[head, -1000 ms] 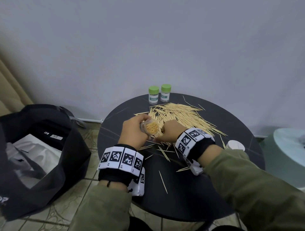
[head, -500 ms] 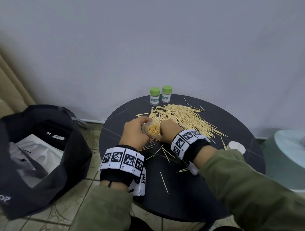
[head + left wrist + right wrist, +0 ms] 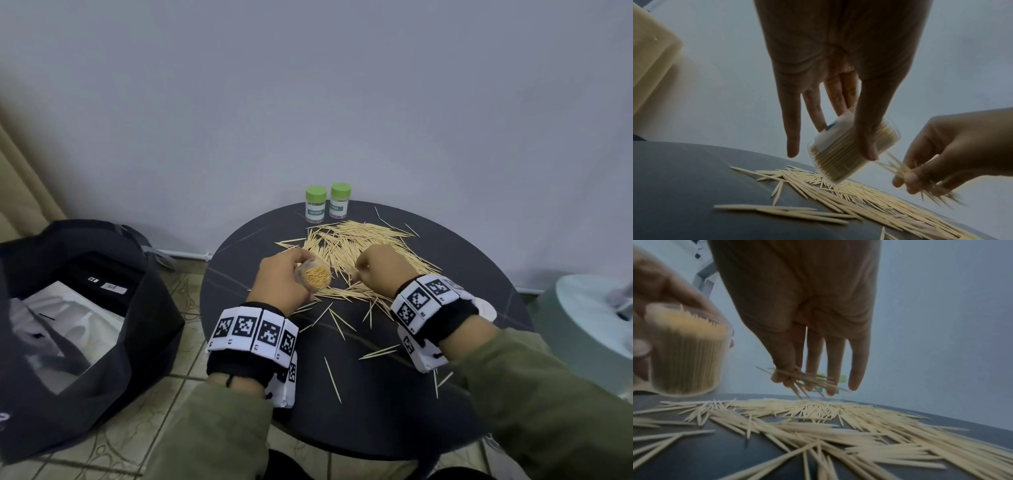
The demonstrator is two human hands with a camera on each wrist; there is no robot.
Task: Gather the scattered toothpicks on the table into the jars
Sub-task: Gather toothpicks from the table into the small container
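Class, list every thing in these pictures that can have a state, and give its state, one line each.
Open jar: lidless, tilted, packed with toothpicks, held in left hand.
Right hand: pinching a small bundle of toothpicks.
Two green-lidded jars: closed, upright, side by side.
Loose toothpicks: scattered on the round table.
Black bag: open, on the floor.

Toothpick-filled jar [image 3: 849, 151] between fingers [image 3: 867, 129]

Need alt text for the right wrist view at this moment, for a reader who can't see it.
The right hand pinches a small bundle of pale wooden toothpicks above a scattered pile of toothpicks on the dark round table. At left, blurred, the left hand holds an open clear plastic jar packed with toothpicks.
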